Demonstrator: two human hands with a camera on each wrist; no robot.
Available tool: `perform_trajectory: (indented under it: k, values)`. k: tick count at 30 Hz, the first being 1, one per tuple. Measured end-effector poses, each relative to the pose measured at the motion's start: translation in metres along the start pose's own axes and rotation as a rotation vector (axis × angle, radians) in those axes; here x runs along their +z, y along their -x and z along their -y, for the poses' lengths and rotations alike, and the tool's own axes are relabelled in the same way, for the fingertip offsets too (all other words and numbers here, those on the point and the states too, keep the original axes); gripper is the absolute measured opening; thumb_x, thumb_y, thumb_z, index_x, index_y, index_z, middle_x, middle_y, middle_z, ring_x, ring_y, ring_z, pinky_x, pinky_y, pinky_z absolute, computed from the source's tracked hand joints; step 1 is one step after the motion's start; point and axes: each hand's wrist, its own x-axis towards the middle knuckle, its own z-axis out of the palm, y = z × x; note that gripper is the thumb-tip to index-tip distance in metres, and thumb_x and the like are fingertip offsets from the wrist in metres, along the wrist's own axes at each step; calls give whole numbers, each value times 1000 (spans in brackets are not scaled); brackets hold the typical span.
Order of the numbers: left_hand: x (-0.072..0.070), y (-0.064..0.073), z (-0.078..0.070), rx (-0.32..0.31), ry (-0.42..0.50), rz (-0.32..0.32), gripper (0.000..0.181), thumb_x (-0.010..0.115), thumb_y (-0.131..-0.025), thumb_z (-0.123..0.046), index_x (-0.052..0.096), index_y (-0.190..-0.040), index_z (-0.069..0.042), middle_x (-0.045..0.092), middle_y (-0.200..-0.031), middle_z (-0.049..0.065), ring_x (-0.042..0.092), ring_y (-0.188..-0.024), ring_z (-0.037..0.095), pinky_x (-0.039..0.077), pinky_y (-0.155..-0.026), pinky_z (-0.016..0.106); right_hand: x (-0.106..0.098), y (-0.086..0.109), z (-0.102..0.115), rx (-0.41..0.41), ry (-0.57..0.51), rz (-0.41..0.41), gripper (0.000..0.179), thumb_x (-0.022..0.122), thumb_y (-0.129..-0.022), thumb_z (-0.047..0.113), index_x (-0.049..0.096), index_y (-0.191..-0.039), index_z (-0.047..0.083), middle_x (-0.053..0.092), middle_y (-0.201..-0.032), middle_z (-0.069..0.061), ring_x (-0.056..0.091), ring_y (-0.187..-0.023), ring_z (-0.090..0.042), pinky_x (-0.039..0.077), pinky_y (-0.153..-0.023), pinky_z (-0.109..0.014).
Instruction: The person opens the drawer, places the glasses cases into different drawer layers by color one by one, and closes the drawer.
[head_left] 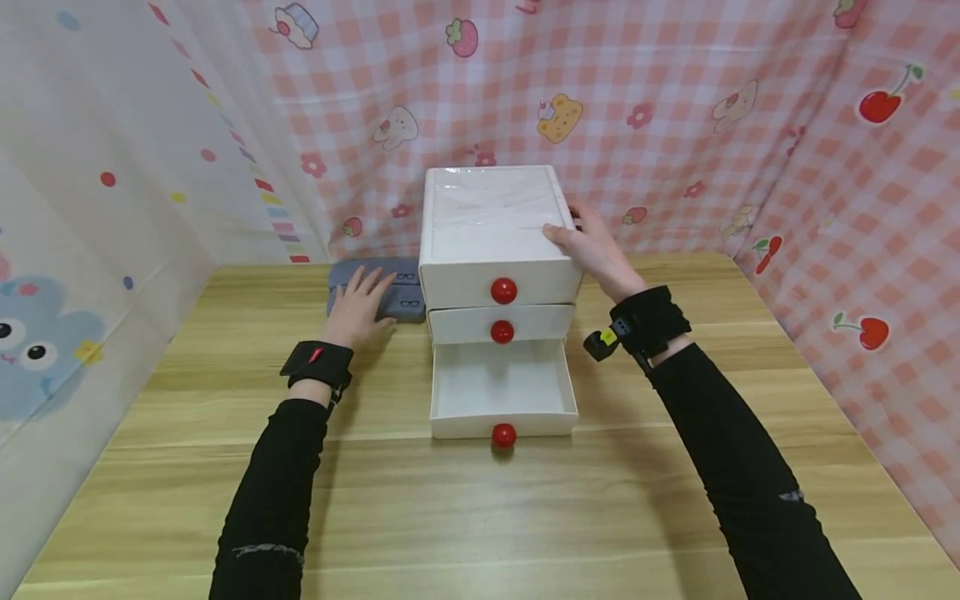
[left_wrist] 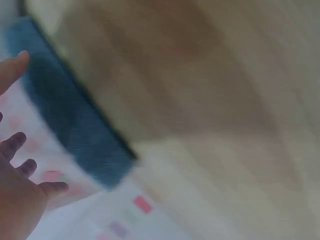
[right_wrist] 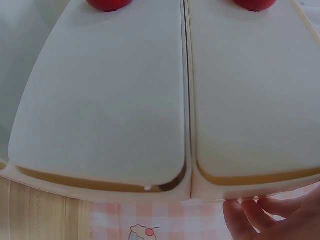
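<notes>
A white drawer cabinet [head_left: 495, 218] with red round knobs stands at the back of the table. Its bottom drawer [head_left: 504, 383] is pulled out and shows nothing inside; the upper two are pushed in. My right hand [head_left: 600, 250] grips the cabinet's right side, thumb on the top edge and fingers down the side. Left of the cabinet lie two blue-grey glasses cases [head_left: 408, 305], side by side. Fingers spread, my left hand [head_left: 357, 308] is over their left part; whether it touches them I cannot tell. A case [left_wrist: 75, 110] also appears, blurred, in the left wrist view.
The wooden table [head_left: 480, 517] runs back to a pink checked curtain [head_left: 480, 92]. Patterned cloth also hangs along the left and right sides. The open drawer's red knob [head_left: 504, 436] sticks out toward the front.
</notes>
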Motion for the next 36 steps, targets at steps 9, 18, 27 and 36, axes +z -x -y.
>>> perform_trajectory:
  k: [9, 18, 27, 36]
  values:
    - [14, -4, 14, -53, -55, 94, 70, 60, -93, -26, 23, -151, -15, 17, -157, 19, 11, -145, 42, 11, -109, 71, -1, 0, 0, 0, -12, 1, 62, 49, -97, 28, 23, -150, 9, 33, -150, -17, 36, -135, -31, 29, -112, -52]
    - [18, 2, 13, -23, -124, 43, 64, 61, -93, -25, 31, -148, -15, 30, -153, 18, 23, -142, 42, 18, -106, 73, 0, 0, 0, 2, -12, 7, 63, 49, -97, 28, 21, -151, 9, 32, -151, -17, 35, -136, -31, 27, -113, -51]
    - [12, 7, 10, -64, -32, 10, 65, 73, -84, -27, 44, -140, -10, 41, -137, 25, 38, -127, 46, 32, -98, 69, 1, 0, 0, -12, -14, 11, 62, 49, -97, 27, 23, -150, 8, 33, -150, -18, 36, -135, -31, 28, -113, -51]
    - [7, 28, 5, -105, 16, -66, 67, 79, -78, -25, 48, -134, -7, 46, -131, 26, 44, -121, 47, 39, -90, 68, 0, -1, 0, -3, -13, -2, 61, 50, -96, 27, 26, -149, 7, 34, -149, -18, 37, -135, -30, 28, -113, -49]
